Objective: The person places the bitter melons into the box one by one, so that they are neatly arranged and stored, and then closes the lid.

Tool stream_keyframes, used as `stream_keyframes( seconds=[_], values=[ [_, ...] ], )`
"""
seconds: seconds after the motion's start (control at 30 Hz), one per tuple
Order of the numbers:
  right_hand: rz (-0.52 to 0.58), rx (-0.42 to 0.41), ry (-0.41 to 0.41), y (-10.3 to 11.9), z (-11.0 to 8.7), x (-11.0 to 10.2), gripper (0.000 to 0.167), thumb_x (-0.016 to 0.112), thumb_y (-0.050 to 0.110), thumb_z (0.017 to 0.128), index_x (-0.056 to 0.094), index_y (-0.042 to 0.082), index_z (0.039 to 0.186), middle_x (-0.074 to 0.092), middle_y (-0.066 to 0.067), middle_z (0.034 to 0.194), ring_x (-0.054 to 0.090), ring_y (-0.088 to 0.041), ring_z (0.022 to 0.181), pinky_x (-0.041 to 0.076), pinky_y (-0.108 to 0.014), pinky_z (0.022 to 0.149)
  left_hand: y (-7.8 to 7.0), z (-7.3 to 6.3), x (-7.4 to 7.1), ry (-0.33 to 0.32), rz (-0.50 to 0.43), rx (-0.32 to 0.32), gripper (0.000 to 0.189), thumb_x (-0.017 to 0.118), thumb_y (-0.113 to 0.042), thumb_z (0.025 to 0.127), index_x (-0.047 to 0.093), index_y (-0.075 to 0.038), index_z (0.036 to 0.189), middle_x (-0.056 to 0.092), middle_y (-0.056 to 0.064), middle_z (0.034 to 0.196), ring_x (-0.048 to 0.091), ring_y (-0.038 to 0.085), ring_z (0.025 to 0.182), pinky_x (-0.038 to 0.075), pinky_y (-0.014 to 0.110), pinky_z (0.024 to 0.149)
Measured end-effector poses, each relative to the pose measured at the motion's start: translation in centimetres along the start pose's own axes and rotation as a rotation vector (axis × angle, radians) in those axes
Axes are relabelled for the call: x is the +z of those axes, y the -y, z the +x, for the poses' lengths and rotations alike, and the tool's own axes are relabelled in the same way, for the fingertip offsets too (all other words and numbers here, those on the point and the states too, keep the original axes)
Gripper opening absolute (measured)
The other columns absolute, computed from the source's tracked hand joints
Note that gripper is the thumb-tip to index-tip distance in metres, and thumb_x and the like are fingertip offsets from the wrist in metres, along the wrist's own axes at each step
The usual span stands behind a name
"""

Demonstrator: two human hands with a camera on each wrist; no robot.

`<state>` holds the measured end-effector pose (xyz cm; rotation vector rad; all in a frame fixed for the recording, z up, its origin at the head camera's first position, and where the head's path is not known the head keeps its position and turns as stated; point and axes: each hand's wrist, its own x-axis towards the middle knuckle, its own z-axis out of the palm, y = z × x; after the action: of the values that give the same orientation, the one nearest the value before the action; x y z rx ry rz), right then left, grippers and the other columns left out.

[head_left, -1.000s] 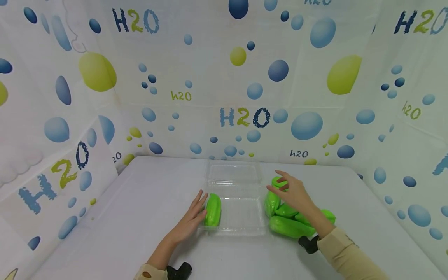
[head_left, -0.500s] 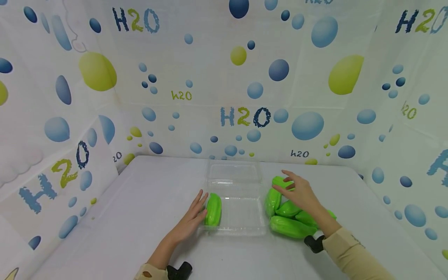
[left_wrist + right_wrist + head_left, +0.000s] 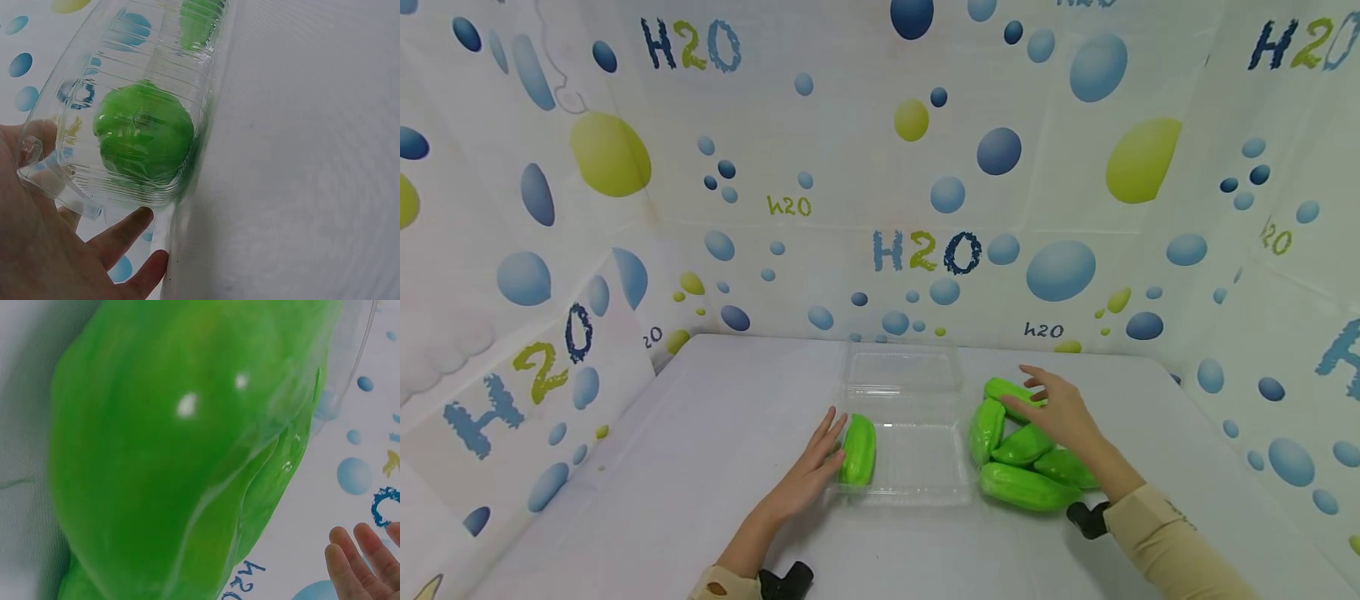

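My left hand (image 3: 808,471) rests against the left side of a clear plastic clamshell box (image 3: 921,458), fingers straight and spread. In the left wrist view, fingertips (image 3: 140,219) lie along the box's wall. Inside, at the left, lies one glossy green cucumber-shaped vegetable (image 3: 858,450); its ribbed round end faces the left wrist camera. My right hand (image 3: 1066,412) hovers over a pile of similar green vegetables (image 3: 1028,487) right of the box, fingers loosely bent with nothing in them. One green vegetable (image 3: 156,456) fills much of the right wrist view, with the fingers apart from it.
The box's lid (image 3: 901,368) is folded back, away from the person. Everything stands on a white table (image 3: 700,450), with a bubble-printed sheet (image 3: 820,167) hung behind and at the sides. Black wrist mounts (image 3: 786,581) stick out below both forearms.
My right hand has drifted to the right, away from the box, uncovering more of the green pile. The left hand and the vegetable in the box have stayed in place.
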<state>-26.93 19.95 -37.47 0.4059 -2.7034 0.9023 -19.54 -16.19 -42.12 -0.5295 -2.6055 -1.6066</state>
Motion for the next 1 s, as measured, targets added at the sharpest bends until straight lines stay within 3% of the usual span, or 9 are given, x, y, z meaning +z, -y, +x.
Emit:
stream_keyframes(
  seconds=[0.13,0.37,0.47,0.6,0.73,0.83,1.0],
  values=[
    [-0.015,-0.006,-0.006,-0.4,0.2,-0.2,0.066,0.064,0.039,0.084,0.044,0.0,0.133,0.058,-0.024,0.112,0.06,-0.036,0.092,0.049,-0.047,0.077,-1.0,-0.2,-0.1,0.001,-0.02,0.002,0.05,0.041,-0.01,0.097,0.024,0.0,0.143,0.005,0.018,0.151,0.006,0.04,0.136,0.011,0.064,0.101],
    [-0.025,-0.001,0.003,-1.2,0.5,-0.4,0.068,0.062,0.044,0.084,0.044,0.001,0.133,0.057,-0.023,0.112,0.06,-0.036,0.093,0.049,-0.047,0.078,2.2,0.7,0.2,0.008,0.0,0.017,0.053,0.041,-0.018,0.098,0.022,-0.009,0.146,0.002,0.012,0.153,0.004,0.034,0.137,0.014,0.061,0.102],
    [-0.031,0.001,0.004,-1.4,0.6,-0.5,0.067,0.062,0.043,0.085,0.044,0.0,0.133,0.057,-0.024,0.112,0.059,-0.037,0.093,0.048,-0.048,0.078,2.7,0.8,0.2,0.015,-0.022,0.021,0.054,0.043,-0.019,0.097,0.022,-0.01,0.146,0.002,0.012,0.153,0.005,0.035,0.137,0.016,0.061,0.102],
    [-0.038,-0.001,0.006,-1.6,0.6,-0.6,0.067,0.062,0.043,0.085,0.044,-0.002,0.132,0.057,-0.025,0.111,0.059,-0.038,0.094,0.048,-0.048,0.077,1.3,0.5,0.1,0.02,-0.037,0.016,0.054,0.043,-0.014,0.097,0.022,-0.006,0.145,0.002,0.016,0.152,0.011,0.039,0.135,0.019,0.062,0.1],
    [-0.043,-0.001,0.012,-1.9,0.6,-0.5,0.067,0.061,0.043,0.085,0.044,-0.003,0.132,0.057,-0.026,0.111,0.059,-0.039,0.093,0.048,-0.048,0.077,1.3,0.4,0.0,0.024,-0.038,0.021,0.054,0.045,-0.014,0.096,0.022,-0.006,0.145,0.002,0.015,0.152,0.014,0.039,0.135,0.021,0.061,0.1],
    [-0.045,0.006,0.016,-2.2,0.5,-0.4,0.068,0.061,0.043,0.085,0.044,-0.003,0.131,0.057,-0.026,0.111,0.059,-0.038,0.093,0.048,-0.048,0.077,2.6,0.8,0.3,0.016,-0.02,0.035,0.055,0.046,-0.017,0.096,0.023,-0.01,0.146,0.003,0.012,0.153,0.018,0.037,0.134,0.023,0.059,0.1],
    [-0.047,0.023,0.023,-2.6,0.5,-0.4,0.068,0.06,0.044,0.086,0.044,-0.003,0.132,0.056,-0.026,0.112,0.058,-0.038,0.094,0.048,-0.048,0.078,1.3,0.4,0.2,0.009,-0.021,0.037,0.054,0.046,-0.012,0.096,0.023,-0.006,0.145,0.004,0.014,0.152,0.019,0.039,0.133,0.022,0.06,0.1]
  ],
)
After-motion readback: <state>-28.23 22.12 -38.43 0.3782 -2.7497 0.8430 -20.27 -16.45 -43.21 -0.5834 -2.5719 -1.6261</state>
